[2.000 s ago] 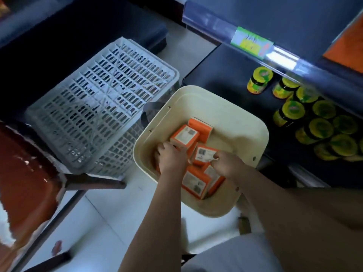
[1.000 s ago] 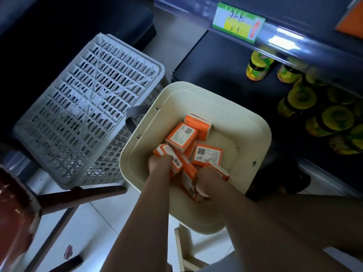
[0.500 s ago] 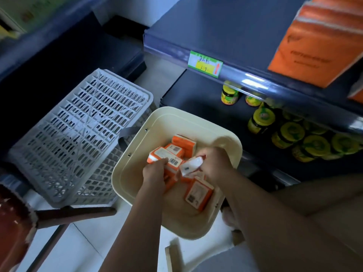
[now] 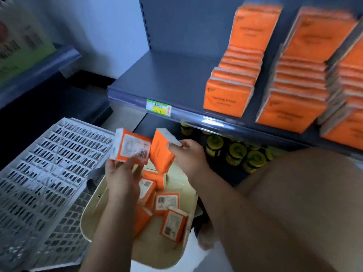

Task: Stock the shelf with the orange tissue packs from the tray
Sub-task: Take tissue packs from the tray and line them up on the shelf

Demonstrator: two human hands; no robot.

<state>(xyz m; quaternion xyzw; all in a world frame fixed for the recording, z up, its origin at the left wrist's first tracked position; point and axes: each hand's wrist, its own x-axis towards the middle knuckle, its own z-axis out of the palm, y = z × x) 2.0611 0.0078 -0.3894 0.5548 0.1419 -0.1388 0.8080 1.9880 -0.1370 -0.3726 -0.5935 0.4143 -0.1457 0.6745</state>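
My left hand (image 4: 122, 176) holds an orange tissue pack (image 4: 130, 147), label side toward me, above the cream tray (image 4: 157, 250). Beside it my right hand (image 4: 188, 156) grips a second orange pack (image 4: 161, 152), raised to about the same height. Several more orange packs (image 4: 172, 222) lie loose in the tray below. Above and ahead is the dark shelf (image 4: 169, 75), its left part bare. Rows of orange packs (image 4: 229, 91) stand on the shelf's right part.
A white slatted crate (image 4: 45, 173) lies to the left of the tray. Jars with yellow lids (image 4: 237, 154) fill the lower shelf behind my right hand. A green and yellow price tag (image 4: 159, 107) sits on the shelf's front rail.
Both hands have lifted out of the tray, each with a pack. The view has tilted up, bringing the stocked shelf into sight.
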